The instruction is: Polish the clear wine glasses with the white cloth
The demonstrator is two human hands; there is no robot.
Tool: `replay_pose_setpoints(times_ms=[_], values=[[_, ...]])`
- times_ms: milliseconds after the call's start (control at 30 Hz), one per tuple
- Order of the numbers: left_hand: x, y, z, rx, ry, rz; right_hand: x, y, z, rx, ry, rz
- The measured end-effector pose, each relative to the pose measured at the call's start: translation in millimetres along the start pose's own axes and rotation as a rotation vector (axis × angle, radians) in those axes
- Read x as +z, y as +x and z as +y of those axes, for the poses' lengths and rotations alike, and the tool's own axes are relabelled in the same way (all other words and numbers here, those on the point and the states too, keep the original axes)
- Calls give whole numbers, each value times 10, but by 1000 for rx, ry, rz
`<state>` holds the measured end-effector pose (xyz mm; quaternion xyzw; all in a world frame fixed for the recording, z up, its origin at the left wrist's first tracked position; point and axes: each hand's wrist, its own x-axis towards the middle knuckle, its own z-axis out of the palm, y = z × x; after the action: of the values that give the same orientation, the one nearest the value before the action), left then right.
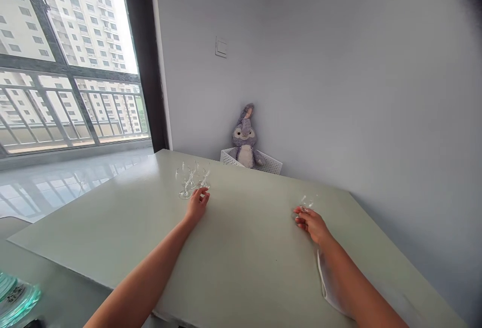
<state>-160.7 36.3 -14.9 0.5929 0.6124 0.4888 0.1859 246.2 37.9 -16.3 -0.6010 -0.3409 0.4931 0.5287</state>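
Several small clear stemmed glasses (185, 177) stand close together on the left far part of the pale table. My left hand (198, 202) rests low beside them, its fingers curled at the foot of the nearest right-hand glass (204, 184). Those fingertips partly cover the foot. Over on the right, my right hand (311, 221) is closed around another clear stemmed glass (307, 201). The bowl shows faintly above the fingers, while the hand hides most of its lower part.
A white cloth (327, 288) lies partly under my right forearm. Behind the pale green table (241, 247), a plush rabbit (245, 142) sits in a white perforated basket (273, 164). A clear bluish container (17, 298) stands at the lower left. Walls border the far and right sides.
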Motion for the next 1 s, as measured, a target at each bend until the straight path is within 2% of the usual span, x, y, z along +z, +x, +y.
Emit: replay_pose_setpoints(times_ms=[67,100,167,233,300,400,533,733,867,933,1000], values=[[19,-154,149,127,18,-12,216,-104,1,4,-16,-76],[55,-266,238,260,32,-51,340,-155,11,1,-27,-121],[181,-535,414,584,22,-255,618,-260,47,-3,-49,-230],[352,-793,549,903,34,-534,929,-374,94,-10,-70,-348],[511,-969,617,1080,78,-662,1259,-496,143,-25,-90,-451],[635,-1037,621,1085,103,-692,1743,-666,199,-40,-109,-588],[632,-976,599,1071,90,-681,2288,-795,206,-36,-173,-790],[621,-931,589,1070,77,-643,2861,-831,95,15,-230,-982],[616,-883,544,1035,83,-607,2987,-830,38,-25,-241,-969],[611,-866,536,1035,64,-603,2894,-853,20,-69,-265,-901],[600,-860,544,1022,42,-600,2654,-914,-12,-117,-285,-827]])
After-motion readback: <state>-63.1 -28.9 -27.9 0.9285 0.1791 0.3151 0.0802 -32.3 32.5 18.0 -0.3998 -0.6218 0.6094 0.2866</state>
